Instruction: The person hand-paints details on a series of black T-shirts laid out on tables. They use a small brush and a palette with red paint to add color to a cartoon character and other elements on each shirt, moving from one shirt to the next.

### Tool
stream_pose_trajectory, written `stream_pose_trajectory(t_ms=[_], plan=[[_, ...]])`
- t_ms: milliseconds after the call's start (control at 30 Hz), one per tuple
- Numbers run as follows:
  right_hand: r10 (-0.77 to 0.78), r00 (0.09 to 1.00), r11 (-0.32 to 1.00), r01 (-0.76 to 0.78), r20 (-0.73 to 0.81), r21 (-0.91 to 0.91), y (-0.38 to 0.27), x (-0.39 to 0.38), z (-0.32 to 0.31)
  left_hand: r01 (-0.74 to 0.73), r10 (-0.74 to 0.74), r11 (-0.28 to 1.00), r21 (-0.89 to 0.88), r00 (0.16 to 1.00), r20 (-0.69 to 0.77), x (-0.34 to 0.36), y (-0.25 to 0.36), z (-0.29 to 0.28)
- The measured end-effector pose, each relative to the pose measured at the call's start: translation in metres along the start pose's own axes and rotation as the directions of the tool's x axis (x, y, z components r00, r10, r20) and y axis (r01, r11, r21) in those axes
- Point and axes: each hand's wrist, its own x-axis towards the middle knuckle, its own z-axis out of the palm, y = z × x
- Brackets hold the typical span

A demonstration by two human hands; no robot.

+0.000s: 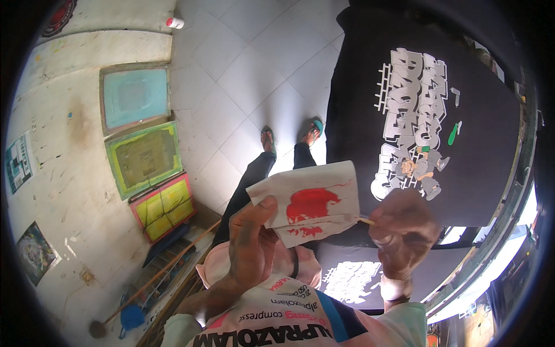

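Note:
My left hand [250,243] grips a creased white sheet [312,202] by its left edge, thumb on top. I cannot tell whether the sheet is paper or cloth. A wet-looking red patch covers its middle, with smaller red smears below. Closed around a thin, light wooden stick [366,220], my right hand [404,228] is to the right of the sheet. The stick's tip meets the sheet's right edge; its other end is hidden in my fingers. Black fabric [480,191] printed with grey and white lettering and a cartoon figure lies on the table beyond my right hand.
Framed printing screens, one blue [136,95], one green-edged [144,159] and one pink-edged [165,208], lean along the left wall. A long wooden pole [167,266] slants below them. More printed black fabric [399,266] lies near my right forearm. Pale tiles [231,63] cover the floor.

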Motion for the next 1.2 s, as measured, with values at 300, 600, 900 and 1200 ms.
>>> stream_pose_trajectory(t_ms=[300,600,900,1200], plan=[[0.357,0.934,0.802,-0.291,-0.027,0.522,0.003,-0.012,-0.009,0.02,-0.019,1.0,0.012,1.0,-0.021,0.006,-0.007,-0.004],[-0.175,0.978,0.89,0.206,0.113,-0.406,-0.008,-0.003,-0.001,0.013,-0.012,1.0,-0.007,0.998,0.062,0.002,-0.007,0.012],[-0.186,0.962,0.862,0.258,0.202,-0.436,-0.013,-0.003,-0.006,0.0,-0.003,0.998,0.06,0.999,0.038,0.001,-0.006,0.019],[-0.05,0.998,0.997,0.049,-0.031,-0.056,-0.008,-0.01,-0.008,0.031,-0.033,0.997,0.067,0.999,0.034,0.003,-0.004,0.019]])
